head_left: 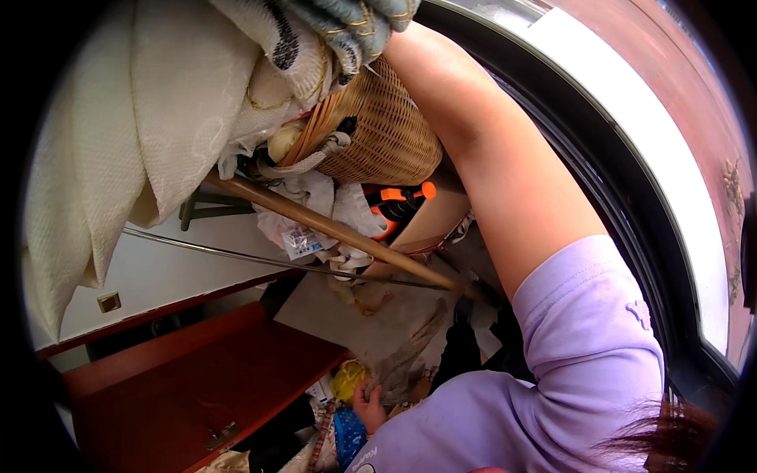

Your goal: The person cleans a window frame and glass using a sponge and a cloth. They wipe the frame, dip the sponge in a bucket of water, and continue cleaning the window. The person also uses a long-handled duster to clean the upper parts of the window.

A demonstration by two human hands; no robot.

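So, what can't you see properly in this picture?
In the head view:
- Right hand: out of sight where the right arm reaches the gray knitted fabric and top edge.
- Left hand: too small to tell if it touches the yellow thing.
- Wooden pole: upper end hidden behind the white cloth.

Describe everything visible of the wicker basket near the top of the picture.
The wicker basket is tan, closely woven, of what looks like cane, with rounded sides. An orange-brown band curves at its left, perhaps the rim. It appears tilted. Gloves hide part of its top; the right arm passes in front of its right side, and contact is unclear. A pale strap crosses its lower left.
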